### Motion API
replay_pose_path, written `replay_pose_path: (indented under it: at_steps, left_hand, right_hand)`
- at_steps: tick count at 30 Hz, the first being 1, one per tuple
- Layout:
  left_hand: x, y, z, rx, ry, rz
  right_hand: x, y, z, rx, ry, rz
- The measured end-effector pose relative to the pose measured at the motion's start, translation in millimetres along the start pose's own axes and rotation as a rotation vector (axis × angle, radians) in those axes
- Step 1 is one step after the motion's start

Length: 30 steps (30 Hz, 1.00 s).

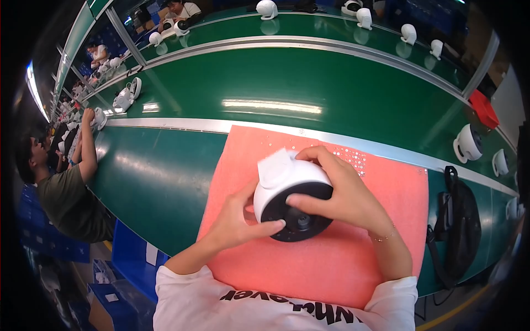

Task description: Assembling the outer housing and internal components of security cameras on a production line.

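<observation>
Between my two hands is a round white security camera (298,175) with a black face and a lens, its face turned toward me. My left hand (238,216) grips its left side, thumb on the lower edge of the black face. Around the right side wraps my right hand (345,193), its thumb lying across the black face above the lens. A white base or flap sticks up at the camera's upper left. Beneath is a pink foam mat (232,265); small shiny screws (353,157) sit in rows near its far edge, partly behind my right hand.
A green conveyor belt (193,83) runs beyond the mat, with more white cameras (468,143) at the right and on the far line. A black bag (462,226) lies right of the mat. At left a co-worker (69,182) handles another unit; blue bins (132,256) stand below.
</observation>
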State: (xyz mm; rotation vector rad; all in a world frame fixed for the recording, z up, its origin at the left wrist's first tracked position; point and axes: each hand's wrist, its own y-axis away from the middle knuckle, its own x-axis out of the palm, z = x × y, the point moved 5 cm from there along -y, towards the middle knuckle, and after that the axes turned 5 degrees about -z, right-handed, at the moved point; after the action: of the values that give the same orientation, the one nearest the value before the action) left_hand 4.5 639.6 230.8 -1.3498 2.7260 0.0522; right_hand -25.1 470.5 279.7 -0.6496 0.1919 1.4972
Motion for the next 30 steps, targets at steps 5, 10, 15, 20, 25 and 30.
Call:
replay_pose_path:
  at_steps: [5, 10, 15, 20, 25, 30]
  left_hand:
    - [1, -1, -37, 0.247, -0.262, -0.012]
    - [2, -13, -46, 0.362, -0.252, 0.016]
    - [-16, -45, -46, 0.532, -0.099, 0.065]
    - [11, -83, -14, 0.500, 0.721, 0.054]
    - [47, -121, -1, 0.410, 0.744, -0.199]
    - [60, -140, -17, 0.358, 0.719, -0.199]
  right_hand:
    - [-9, 1, 10, -0.209, -0.031, -0.131]
    - [-17, -1, 9, -0.259, -0.025, -0.184]
    - [-26, -1, 1, -0.238, -0.428, -0.198]
    - [-17, 6, -2, -0.385, -0.158, -0.490]
    - [-39, 7, -29, -0.407, -0.004, -0.707]
    - [-56, -2, -41, -0.293, -0.164, -0.697]
